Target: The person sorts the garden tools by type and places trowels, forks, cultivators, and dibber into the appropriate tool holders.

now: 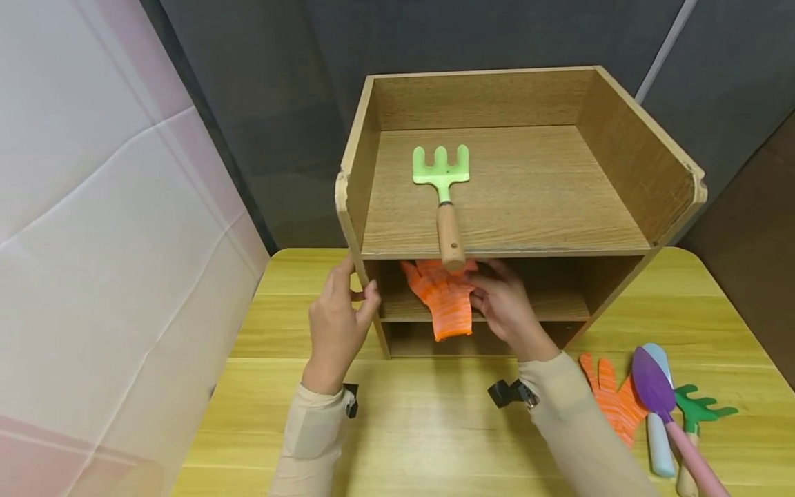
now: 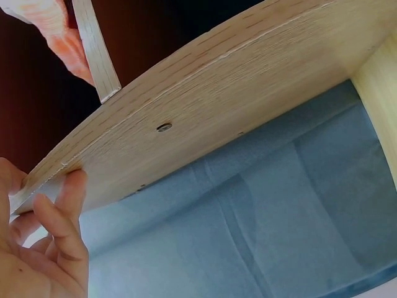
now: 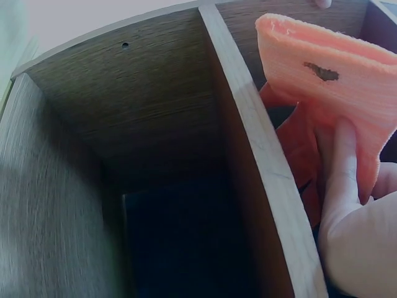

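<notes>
Part of the work looks done: around the open-topped, wood-grained shelf unit (image 1: pixel 528 200), a light-green three-pronged hand fork with a wooden handle (image 1: pixel 448 224) lies on the top, its handle end jutting past the front edge, while an orange knitted glove (image 1: pixel 451 307) sits partway in the compartment just below, its cuff hanging out in front. What seems left lies on the yellow wooden desk (image 1: pixel 422 428), in front of the shelf unit and to its right: a second orange knitted glove (image 1: pixel 615 407), a purple-bladed trowel with a pink handle (image 1: pixel 655 390), a dark-green rake with a pale handle (image 1: pixel 695 412) and a light-blue tool (image 1: pixel 660 445) partly hidden beneath the trowel. The person's right grip (image 1: pixel 506 310) reaches into that same compartment, closed in a pinch on the first glove's right side, some fingers hidden. The left grip (image 1: pixel 338 321) is closed around the front edge of the shelf unit's left side panel, thumb toward the front and fingers along the outer face.
</notes>
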`<state>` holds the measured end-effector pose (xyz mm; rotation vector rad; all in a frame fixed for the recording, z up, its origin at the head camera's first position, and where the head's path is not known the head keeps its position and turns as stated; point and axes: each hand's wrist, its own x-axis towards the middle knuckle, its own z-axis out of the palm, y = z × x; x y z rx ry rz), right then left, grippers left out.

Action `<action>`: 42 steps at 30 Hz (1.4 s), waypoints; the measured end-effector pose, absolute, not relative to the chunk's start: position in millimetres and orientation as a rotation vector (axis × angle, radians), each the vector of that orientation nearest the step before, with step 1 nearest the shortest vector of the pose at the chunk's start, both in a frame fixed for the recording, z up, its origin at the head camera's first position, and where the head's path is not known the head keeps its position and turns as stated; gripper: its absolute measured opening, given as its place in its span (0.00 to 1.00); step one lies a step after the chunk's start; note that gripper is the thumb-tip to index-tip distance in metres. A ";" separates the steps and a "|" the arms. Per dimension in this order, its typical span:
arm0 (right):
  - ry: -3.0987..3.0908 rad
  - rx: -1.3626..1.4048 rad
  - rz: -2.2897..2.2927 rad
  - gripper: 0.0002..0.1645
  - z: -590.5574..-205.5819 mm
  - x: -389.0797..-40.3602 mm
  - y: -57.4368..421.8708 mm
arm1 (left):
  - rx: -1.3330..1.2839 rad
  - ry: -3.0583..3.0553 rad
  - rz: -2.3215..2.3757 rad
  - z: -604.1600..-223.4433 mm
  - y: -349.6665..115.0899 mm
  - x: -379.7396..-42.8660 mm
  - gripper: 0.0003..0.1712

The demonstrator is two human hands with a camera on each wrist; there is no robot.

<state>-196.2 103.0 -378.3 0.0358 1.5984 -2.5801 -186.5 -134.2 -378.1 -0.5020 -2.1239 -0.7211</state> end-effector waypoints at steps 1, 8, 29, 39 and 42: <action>1.599 0.040 -2.582 0.14 -378.9 -197.0 102.5 | -0.503 -2.121 -0.723 -378.2 -134.2 -186.2 0.23; 1.663 0.028 -2.542 0.15 -380.3 -204.1 99.6 | -0.500 -2.124 -0.730 -378.2 -133.9 -185.6 0.23; 1.982 -0.031 -2.151 0.31 -375.8 -205.5 107.8 | -0.449 -2.112 -0.682 -380.2 -133.7 -186.7 0.24; 2.016 -0.026 -2.113 0.29 -374.8 -198.9 120.7 | -0.433 -2.136 -0.691 -379.7 -133.4 -184.8 0.23; 2.035 -0.035 -2.084 0.29 -373.6 -197.5 125.1 | -0.432 -2.134 -0.695 -380.1 -133.1 -185.3 0.24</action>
